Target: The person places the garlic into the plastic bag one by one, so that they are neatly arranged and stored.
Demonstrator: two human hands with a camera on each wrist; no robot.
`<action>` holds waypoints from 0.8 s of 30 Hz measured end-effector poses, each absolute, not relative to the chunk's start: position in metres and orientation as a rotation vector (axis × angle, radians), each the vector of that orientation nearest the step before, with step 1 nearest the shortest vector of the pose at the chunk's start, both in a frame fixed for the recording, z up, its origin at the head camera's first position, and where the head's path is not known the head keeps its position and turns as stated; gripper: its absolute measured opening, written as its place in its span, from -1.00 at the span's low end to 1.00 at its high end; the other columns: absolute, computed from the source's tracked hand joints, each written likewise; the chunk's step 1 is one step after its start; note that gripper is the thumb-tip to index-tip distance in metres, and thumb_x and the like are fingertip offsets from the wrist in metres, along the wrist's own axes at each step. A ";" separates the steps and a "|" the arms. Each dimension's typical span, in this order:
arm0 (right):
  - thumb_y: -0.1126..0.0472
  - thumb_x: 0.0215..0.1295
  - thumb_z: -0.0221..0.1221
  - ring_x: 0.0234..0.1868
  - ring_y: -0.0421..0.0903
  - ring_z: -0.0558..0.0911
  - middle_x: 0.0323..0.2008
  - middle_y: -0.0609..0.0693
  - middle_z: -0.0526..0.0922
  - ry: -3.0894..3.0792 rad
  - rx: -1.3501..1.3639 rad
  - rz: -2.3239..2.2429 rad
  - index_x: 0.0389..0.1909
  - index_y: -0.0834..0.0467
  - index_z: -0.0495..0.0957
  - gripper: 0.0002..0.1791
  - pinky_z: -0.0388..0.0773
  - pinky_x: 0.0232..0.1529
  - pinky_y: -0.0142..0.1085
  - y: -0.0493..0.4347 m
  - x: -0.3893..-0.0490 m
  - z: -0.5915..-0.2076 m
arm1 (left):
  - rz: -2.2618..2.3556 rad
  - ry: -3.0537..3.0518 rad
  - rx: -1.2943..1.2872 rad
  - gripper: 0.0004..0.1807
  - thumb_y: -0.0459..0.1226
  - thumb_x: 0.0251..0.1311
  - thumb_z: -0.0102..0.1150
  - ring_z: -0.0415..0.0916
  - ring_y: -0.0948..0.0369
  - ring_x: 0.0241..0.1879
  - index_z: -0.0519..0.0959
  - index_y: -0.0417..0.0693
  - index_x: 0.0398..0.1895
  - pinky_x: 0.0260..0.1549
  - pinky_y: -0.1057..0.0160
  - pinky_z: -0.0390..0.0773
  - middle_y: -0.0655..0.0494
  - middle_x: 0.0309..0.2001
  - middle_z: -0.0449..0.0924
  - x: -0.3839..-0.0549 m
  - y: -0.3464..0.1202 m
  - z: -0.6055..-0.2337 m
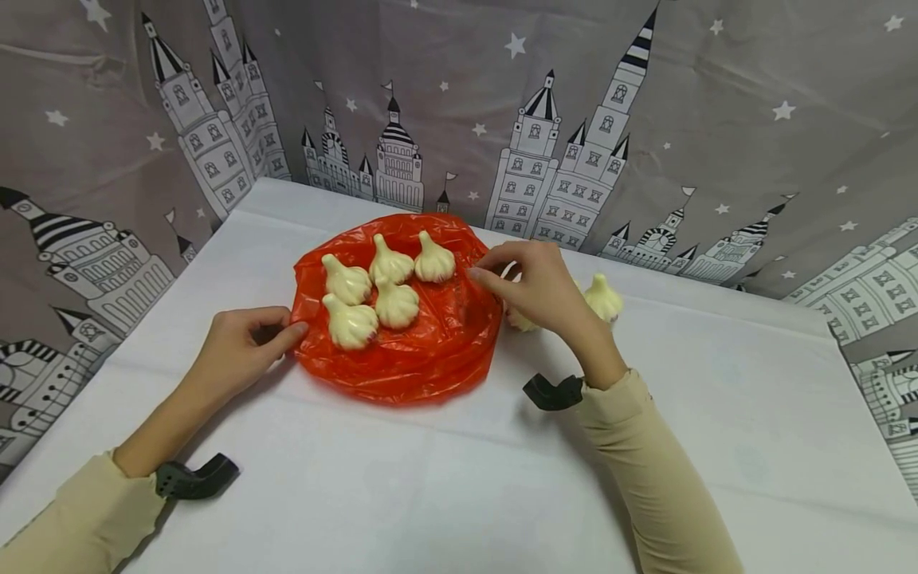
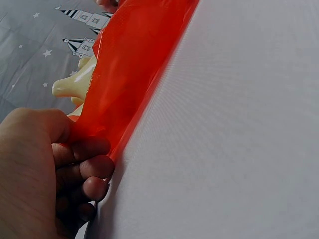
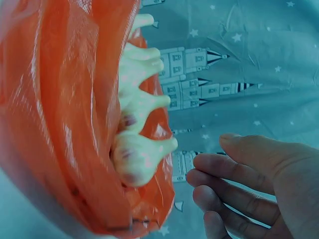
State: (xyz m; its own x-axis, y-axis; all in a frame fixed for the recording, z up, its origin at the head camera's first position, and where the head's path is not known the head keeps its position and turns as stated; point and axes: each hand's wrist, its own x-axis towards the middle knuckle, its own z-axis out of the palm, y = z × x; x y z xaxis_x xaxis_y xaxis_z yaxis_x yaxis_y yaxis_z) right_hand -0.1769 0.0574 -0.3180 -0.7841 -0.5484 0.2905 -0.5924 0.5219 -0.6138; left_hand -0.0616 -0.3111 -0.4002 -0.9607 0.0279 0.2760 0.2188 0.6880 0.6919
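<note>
A red plastic bag lies spread on the white table with its mouth open upward. Several garlic bulbs sit inside it, mostly stem up. At the bag's left edge my left hand pinches the rim between thumb and fingers, and the left wrist view shows the red plastic in that grip. My right hand hovers over the bag's right side, fingers loosely bent, holding nothing. In the right wrist view its fingers are apart from the nearest garlic bulb.
To the right of the bag a garlic bulb stands on the white tablecloth. Another garlic bulb is partly hidden behind my right hand. A grey curtain printed with castles and stars hangs behind the table.
</note>
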 end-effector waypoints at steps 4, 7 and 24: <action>0.05 0.27 0.31 -0.32 -0.32 0.62 -0.38 -0.18 0.73 -2.686 0.987 1.121 -0.31 0.02 0.75 -0.87 0.61 -0.27 -0.31 0.069 -0.178 -0.317 | -1.130 -2.662 -0.190 -0.88 -0.26 0.25 0.29 0.38 0.30 -0.46 0.64 0.01 -0.46 -0.48 0.49 0.38 0.16 -0.56 0.53 -0.062 -0.311 -0.400; 0.05 0.27 0.32 -0.32 -0.31 0.62 -0.38 -0.18 0.73 -2.671 0.974 1.130 -0.31 0.02 0.75 -0.86 0.63 -0.26 -0.26 0.079 -0.178 -0.317 | -1.133 -2.665 -0.184 -0.88 -0.26 0.25 0.29 0.38 0.29 -0.46 0.64 0.01 -0.46 -0.48 0.48 0.39 0.16 -0.56 0.53 -0.062 -0.311 -0.400; -0.01 0.27 0.31 -0.28 -0.29 0.61 -0.32 -0.20 0.74 -2.697 0.807 1.128 -0.30 -0.02 0.75 -0.84 0.62 -0.19 -0.29 0.122 -0.180 -0.319 | -1.126 -2.680 -0.170 -0.86 -0.25 0.26 0.29 0.38 0.29 -0.45 0.62 -0.01 -0.47 -0.48 0.49 0.40 0.14 -0.55 0.53 -0.061 -0.309 -0.399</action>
State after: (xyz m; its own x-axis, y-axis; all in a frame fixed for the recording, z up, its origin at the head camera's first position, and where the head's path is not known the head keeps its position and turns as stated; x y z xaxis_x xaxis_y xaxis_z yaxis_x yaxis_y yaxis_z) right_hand -0.1803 0.1218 -0.3192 -0.8530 -0.4311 0.2941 -0.5122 0.5831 -0.6307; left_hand -0.0607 -0.3093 -0.3989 -0.9669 0.0180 0.2545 0.1944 0.6982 0.6890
